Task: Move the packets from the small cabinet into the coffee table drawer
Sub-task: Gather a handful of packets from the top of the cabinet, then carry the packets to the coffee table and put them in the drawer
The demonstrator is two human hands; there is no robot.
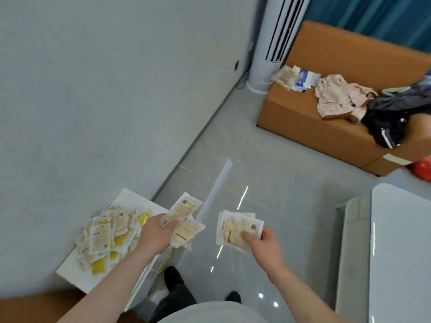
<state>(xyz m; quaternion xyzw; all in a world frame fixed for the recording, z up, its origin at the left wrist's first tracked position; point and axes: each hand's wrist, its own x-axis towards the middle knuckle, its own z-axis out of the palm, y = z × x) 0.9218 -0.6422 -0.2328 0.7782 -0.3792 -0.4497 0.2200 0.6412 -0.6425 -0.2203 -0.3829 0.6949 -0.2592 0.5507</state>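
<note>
Pale translucent packets (106, 238), some with yellow print, lie heaped on the white top of the small cabinet (130, 201) against the grey wall. Just right of the heap, the left hand (154, 234) pinches a few packets (185, 220) fanned between thumb and curled fingers. Near it, over the glossy tiled floor (268, 183), the right hand (262, 241) grips a small stack of packets (235, 227) (thumb on top, fingers curled beneath). At the right edge stands a white glossy bench (401, 252), probably the coffee table, though blurred. Beyond it, an orange sofa (310, 117) carries more packets (288, 76) and crumpled clothes (338, 96), beside a white tower fan (272, 40).
</note>
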